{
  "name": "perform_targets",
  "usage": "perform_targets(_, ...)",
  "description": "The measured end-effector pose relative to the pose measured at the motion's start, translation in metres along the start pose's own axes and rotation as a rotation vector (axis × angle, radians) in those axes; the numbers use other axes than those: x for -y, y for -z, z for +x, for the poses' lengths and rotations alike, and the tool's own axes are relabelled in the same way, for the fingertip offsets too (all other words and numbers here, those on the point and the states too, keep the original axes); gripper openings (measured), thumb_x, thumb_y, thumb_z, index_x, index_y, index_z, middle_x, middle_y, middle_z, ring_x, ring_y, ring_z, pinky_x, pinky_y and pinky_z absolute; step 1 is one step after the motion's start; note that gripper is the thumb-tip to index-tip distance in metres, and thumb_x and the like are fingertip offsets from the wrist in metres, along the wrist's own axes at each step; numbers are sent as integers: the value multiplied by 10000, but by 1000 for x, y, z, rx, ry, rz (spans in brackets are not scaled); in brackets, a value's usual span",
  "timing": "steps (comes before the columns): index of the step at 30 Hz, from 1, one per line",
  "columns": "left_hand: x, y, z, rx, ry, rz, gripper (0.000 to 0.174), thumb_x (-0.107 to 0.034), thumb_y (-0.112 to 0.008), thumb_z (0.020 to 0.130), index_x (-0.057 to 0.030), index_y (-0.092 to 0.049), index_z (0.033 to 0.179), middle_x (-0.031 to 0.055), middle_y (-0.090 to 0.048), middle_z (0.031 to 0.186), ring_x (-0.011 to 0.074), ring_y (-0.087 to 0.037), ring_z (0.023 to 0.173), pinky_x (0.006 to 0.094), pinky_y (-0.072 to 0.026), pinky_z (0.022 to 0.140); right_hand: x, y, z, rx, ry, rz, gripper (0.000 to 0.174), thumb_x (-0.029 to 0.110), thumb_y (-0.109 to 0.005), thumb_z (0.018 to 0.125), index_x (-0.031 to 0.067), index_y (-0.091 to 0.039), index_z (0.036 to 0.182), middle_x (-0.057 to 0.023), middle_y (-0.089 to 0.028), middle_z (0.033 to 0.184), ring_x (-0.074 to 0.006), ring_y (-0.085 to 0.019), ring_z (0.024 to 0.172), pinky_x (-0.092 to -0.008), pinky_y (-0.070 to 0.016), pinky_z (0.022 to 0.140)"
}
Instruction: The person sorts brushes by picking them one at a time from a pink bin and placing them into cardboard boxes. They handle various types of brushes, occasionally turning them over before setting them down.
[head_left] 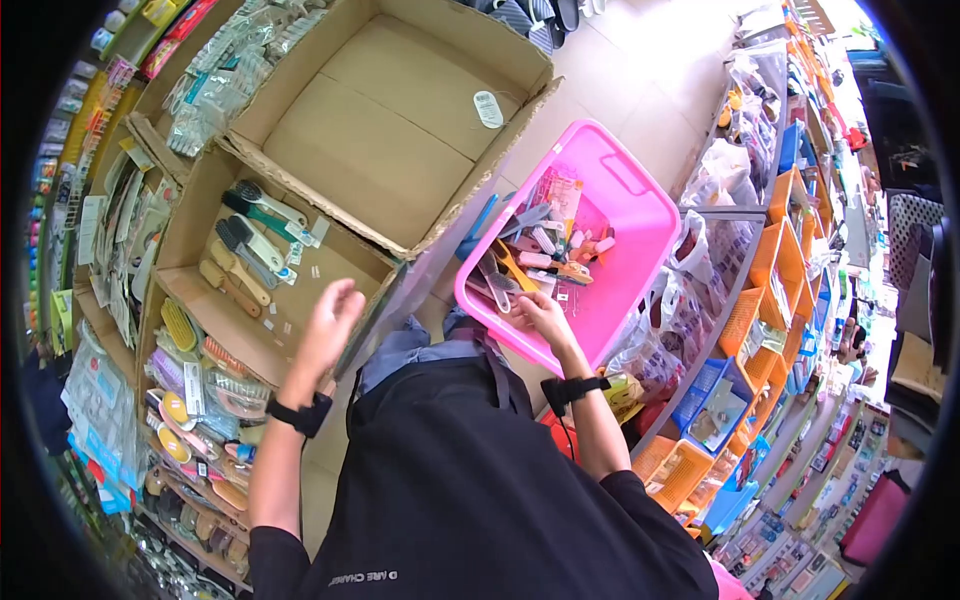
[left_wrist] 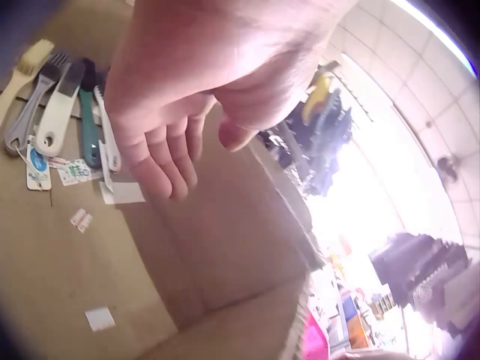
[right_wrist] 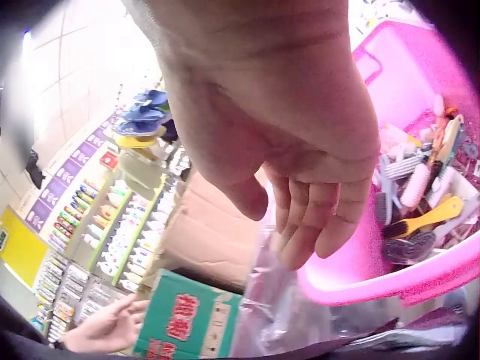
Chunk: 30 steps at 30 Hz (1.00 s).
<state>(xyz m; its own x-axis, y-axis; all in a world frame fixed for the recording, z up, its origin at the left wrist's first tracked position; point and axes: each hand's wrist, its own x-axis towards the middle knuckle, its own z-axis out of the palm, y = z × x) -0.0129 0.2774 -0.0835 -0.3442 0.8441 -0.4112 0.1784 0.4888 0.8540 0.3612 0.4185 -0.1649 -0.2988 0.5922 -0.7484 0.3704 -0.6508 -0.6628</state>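
My left hand [head_left: 330,325] hovers over the near side of a cardboard carton [head_left: 330,240], fingers relaxed and holding nothing. Inside that carton lies a row of brushes: a white-handled brush [left_wrist: 60,112], a green-handled brush [left_wrist: 91,127] and several others in grey and wooden tones, some with paper tags. At the near rim of a pink plastic tub [head_left: 640,215] is my right hand [head_left: 543,318], with loosely bent fingers and nothing between them in the right wrist view. Mixed brushes fill the bottom of the tub, among them a yellow-handled brush [right_wrist: 431,217] and a pink-handled brush [right_wrist: 416,185].
A larger carton [head_left: 390,100] with a label inside stands behind the brush carton. To the left, boxes hold packaged brushes [head_left: 210,380]. Plastic bags [head_left: 680,320] and orange baskets [head_left: 765,265] line the right side. Tiled floor [head_left: 640,90] shows beyond the tub.
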Motion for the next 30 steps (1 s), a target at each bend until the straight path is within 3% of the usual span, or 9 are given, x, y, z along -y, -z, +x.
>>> perform_targets(1, 7, -14, -7, 33, 32, 54, 536, -400, -585, 981, 13, -509, 1314, 184, -610, 1241, 273, -592, 1152, 386, -468, 971, -3, 12, 6, -71, -23, 30, 306, 221, -524, 1000, 6, -562, 1215, -87, -686, 918, -123, -649, 712, -239, -518, 619)
perform_targets(2, 15, -27, -12, -18, -75, 267, 588, -457, -578, 965, 9, -503, 1315, 216, -600, 1247, 341, -589, 1157, 427, -475, 954, -26, 31, 26, -119, -102, 123, 279, 193, -532, 991, 28, -560, 1215, -85, -682, 927, -119, -637, 689, -241, -526, 588)
perform_targets(4, -16, -44, -20, -76, 42, 514, 642, -507, -578, 940, -2, -494, 1327, 233, -584, 1251, 398, -563, 1165, 457, -466, 955, -51, 61, 50, -255, -129, 321, 274, 169, -521, 985, 23, -545, 1216, -91, -685, 890, -150, -647, 655, -249, -529, 553)
perform_targets(8, -17, -54, -17, -177, 24, 621, 659, -516, -588, 926, -12, -485, 1338, 227, -577, 1252, 402, -554, 1165, 458, -463, 949, -112, 118, 107, -352, -284, 713, 324, 234, -536, 967, 21, -547, 1212, -98, -698, 922, -217, -680, 707, -328, -564, 589)
perform_targets(10, -15, -55, -16, -202, -5, 662, 656, -514, -588, 926, -15, -486, 1339, 226, -573, 1257, 399, -554, 1167, 455, -461, 954, -111, 127, 119, -367, -325, 687, 323, 239, -510, 981, 27, -544, 1221, -93, -704, 930, -217, -681, 722, -334, -569, 608)
perform_targets(15, -11, -57, -13, -218, 13, 704, 610, -449, -610, 929, -14, -486, 1338, 227, -572, 1258, 394, -556, 1167, 448, -458, 962, -95, 134, 153, -248, -337, 702, 426, 414, -482, 1005, 42, -555, 1201, -96, -678, 1160, -214, -660, 994, -354, -522, 782)
perform_targets(19, -15, -61, -13, -244, 31, 715, 551, -390, -623, 931, -18, -504, 1320, 220, -584, 1242, 381, -566, 1162, 439, -462, 961, -81, 134, 174, -257, -410, 796, 400, 441, -521, 997, 62, -572, 1114, -86, -691, 1124, -194, -674, 963, -336, -528, 731)
perform_targets(22, -17, -63, -13, -257, 37, 734, 520, -370, -624, 932, -24, -517, 1305, 208, -594, 1229, 371, -575, 1152, 435, -467, 954, -77, 130, 180, -261, -465, 795, 424, 443, -471, 1018, 53, -570, 1153, -78, -700, 1092, -195, -677, 929, -311, -508, 708)
perform_targets(30, -22, -66, -13, -270, 57, 736, 492, -359, -622, 934, -21, -533, 1280, 206, -600, 1219, 368, -585, 1138, 433, -475, 942, -89, 134, 184, -244, -297, 1073, 238, 322, -598, 981, 86, -618, 986, -33, -694, 925, -165, -645, 778, -300, -513, 705)
